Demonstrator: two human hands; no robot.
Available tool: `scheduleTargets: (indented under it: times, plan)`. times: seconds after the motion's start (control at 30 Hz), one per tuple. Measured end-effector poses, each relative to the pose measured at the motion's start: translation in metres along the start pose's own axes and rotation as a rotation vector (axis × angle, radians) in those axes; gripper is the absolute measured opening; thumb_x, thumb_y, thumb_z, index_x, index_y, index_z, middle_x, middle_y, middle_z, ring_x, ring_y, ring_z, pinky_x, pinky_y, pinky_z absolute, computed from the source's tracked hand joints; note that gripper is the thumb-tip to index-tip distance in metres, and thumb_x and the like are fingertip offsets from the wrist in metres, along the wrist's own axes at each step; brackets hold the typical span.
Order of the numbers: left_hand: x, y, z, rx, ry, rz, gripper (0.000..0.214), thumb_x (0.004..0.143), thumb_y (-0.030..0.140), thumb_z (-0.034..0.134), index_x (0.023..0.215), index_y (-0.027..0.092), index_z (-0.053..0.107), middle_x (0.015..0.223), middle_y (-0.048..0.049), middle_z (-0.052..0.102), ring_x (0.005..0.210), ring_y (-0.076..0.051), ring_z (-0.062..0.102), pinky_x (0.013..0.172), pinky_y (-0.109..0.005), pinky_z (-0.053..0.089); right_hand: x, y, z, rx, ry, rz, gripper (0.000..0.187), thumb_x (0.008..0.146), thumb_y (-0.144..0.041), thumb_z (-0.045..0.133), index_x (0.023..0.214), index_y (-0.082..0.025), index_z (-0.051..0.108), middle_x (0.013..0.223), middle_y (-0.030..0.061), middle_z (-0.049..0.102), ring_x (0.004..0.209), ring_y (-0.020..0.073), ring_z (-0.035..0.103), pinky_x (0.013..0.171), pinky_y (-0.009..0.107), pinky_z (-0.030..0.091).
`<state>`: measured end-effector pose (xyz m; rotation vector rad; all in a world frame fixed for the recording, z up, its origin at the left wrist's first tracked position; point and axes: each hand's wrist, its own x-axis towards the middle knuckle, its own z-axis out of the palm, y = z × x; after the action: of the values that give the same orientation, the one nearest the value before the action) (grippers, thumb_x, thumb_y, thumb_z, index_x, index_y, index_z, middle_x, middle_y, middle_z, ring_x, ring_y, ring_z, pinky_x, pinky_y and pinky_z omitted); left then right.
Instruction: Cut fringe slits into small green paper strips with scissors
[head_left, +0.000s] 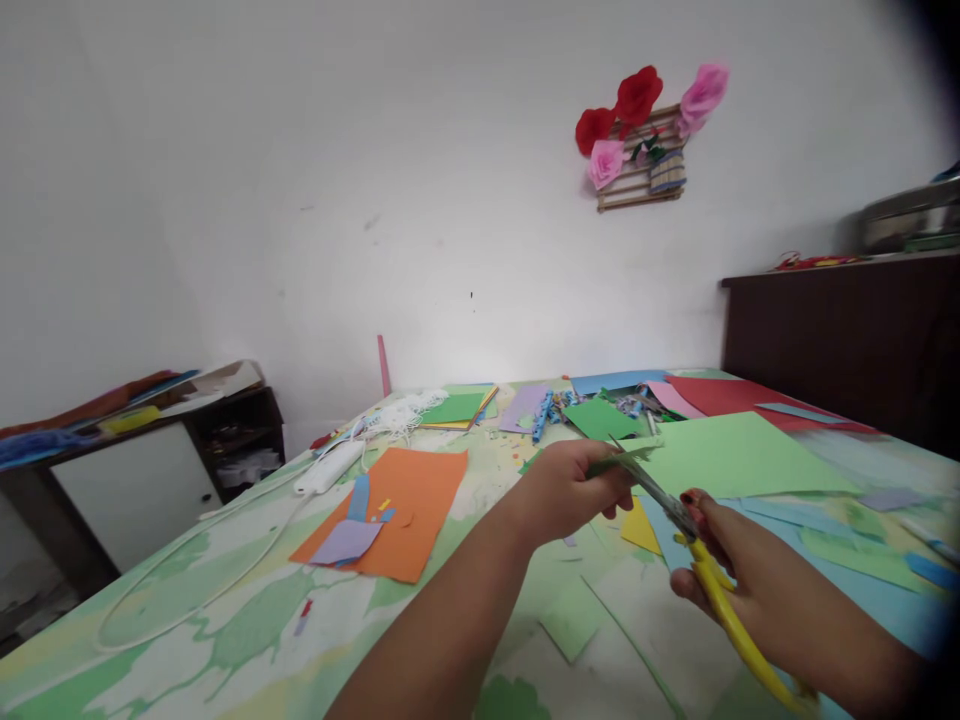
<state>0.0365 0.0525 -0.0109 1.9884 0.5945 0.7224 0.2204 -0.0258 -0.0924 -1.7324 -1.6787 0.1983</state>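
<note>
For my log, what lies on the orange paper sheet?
A lavender paper piece, blue paper strips and a yellow scrap. What the lavender paper piece covers cannot be seen.

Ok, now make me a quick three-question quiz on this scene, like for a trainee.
1. Which hand holds the yellow-handled scissors?
2. True or false: a small purple paper piece lies on the orange sheet.
3. What colors are the flowers on the wall? A: white and blue. B: red and pink. C: yellow and orange.

Key: 1. The right hand. 2. True. 3. B.
</note>
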Motion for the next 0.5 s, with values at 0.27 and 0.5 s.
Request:
scheduleTargets:
  times: [0.27, 0.5]
  plan:
    - [-0.001, 0.0027, -0.0016, -0.055, -0.03, -0.036, 0.023, 0.081, 0.02, 0.053, 0.058, 0.015, 0.054, 0.056, 0.0031, 0.054, 0.048, -0.006, 0.048, 0.045, -0.019, 0.036, 0.0041, 0.005, -0.0013, 0.024, -0.033, 0.035, 0.042, 0.065, -0.053, 0.057, 0.094, -0.025, 0.046, 0.088, 0.0024, 0.06, 0.079, 0.0248, 0.057, 0.069, 0.036, 0.045]
    - [0.0032, -0.0005, -0.0032, -0.211, -0.02, -0.106, 0.017, 0.08, 0.023, 0.058, 0.065, 0.015, 0.058, 0.064, 0.0018, 0.061, 0.046, -0.005, 0.053, 0.046, -0.02, 0.042, 0.0062, 0.0055, -0.0019, 0.06, -0.027, 0.105, 0.055, 0.061, -0.057, 0.057, 0.103, -0.024, 0.046, 0.097, 0.0068, 0.062, 0.089, 0.0288, 0.058, 0.077, 0.04, 0.045]
